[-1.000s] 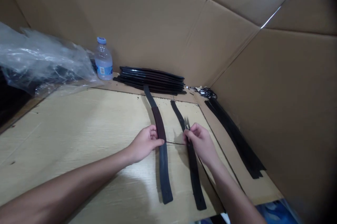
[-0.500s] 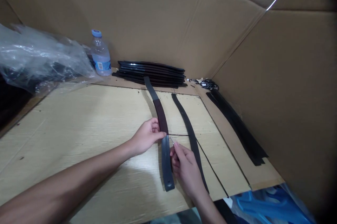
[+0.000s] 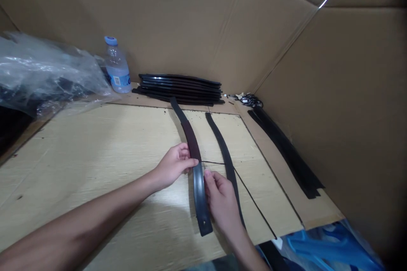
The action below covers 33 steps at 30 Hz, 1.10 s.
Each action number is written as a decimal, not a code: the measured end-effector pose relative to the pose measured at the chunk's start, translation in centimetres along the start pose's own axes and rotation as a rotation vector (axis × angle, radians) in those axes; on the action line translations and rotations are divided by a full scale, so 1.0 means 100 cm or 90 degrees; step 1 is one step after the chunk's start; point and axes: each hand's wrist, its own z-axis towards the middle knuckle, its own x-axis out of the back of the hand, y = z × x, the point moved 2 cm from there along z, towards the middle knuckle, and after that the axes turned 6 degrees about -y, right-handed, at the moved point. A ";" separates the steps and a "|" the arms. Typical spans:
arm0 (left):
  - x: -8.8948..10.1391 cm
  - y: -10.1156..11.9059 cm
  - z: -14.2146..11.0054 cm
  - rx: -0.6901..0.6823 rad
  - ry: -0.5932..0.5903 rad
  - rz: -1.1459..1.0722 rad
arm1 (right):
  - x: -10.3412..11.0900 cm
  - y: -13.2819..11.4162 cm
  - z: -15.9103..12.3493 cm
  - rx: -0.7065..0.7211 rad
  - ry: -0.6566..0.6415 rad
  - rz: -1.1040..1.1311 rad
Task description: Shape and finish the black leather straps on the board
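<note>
Two long curved black strips lie side by side on the pale wooden board (image 3: 95,156). My left hand (image 3: 173,165) pinches the left strip (image 3: 197,177) at its middle, where a dark brown section meets the black. My right hand (image 3: 221,201) rests against the same strip's right edge, fingers curled, thumb and forefinger pinched near a thin black thread (image 3: 216,163) that runs across to the right strip (image 3: 224,152). Whether the fingers hold the thread I cannot make out.
A stack of black strips (image 3: 181,88) lies at the back by the cardboard wall. A water bottle (image 3: 117,67) and a clear plastic bag (image 3: 47,76) are at the left. More black strips (image 3: 286,152) lie along the right wall; small parts (image 3: 249,100) sit in the corner.
My right hand has left the right strip and moved left and nearer to me, to the left strip's edge. My left hand has kept its pinch on the left strip.
</note>
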 end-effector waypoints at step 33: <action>-0.003 -0.005 -0.003 -0.010 -0.013 0.004 | 0.001 -0.011 0.004 0.111 0.026 -0.120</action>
